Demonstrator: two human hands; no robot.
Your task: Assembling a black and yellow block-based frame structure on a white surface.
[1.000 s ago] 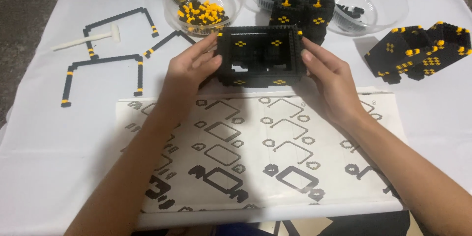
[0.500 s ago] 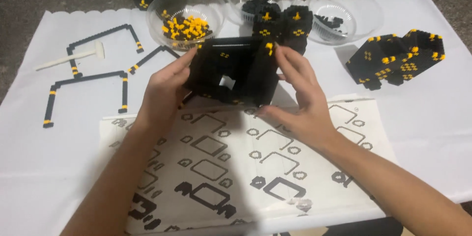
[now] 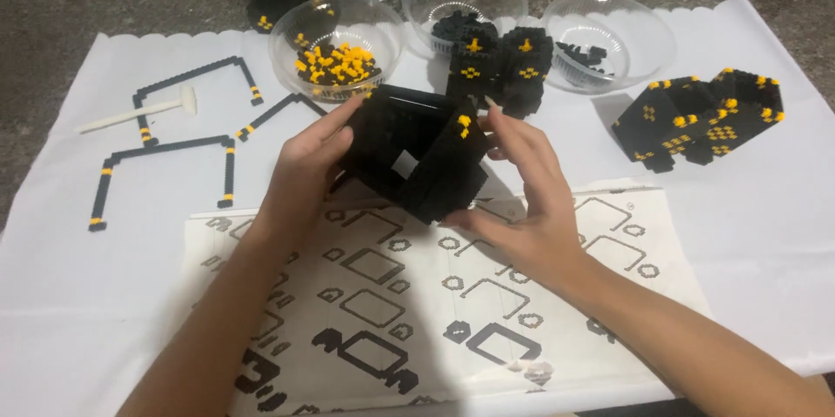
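Black brick-built box frame (image 3: 417, 152), hollow, few yellow studs. Tilted on edge, lifted above the printed instruction sheet (image 3: 435, 304).

Along the far edge of the white cloth (image 3: 765, 234) three clear bowls (image 3: 335, 43) stand in a row, with a black-and-yellow brick block (image 3: 500, 60) just in front of the middle one, closing that way. Toward the right edge another brick model (image 3: 700, 117) blocks the path. Near the left edge thin brick frames (image 3: 165, 169) and a small white hammer (image 3: 139, 111) lie flat. The instruction sheet (image 3: 391, 313) at the near edge lies flat; both forearms cross it.
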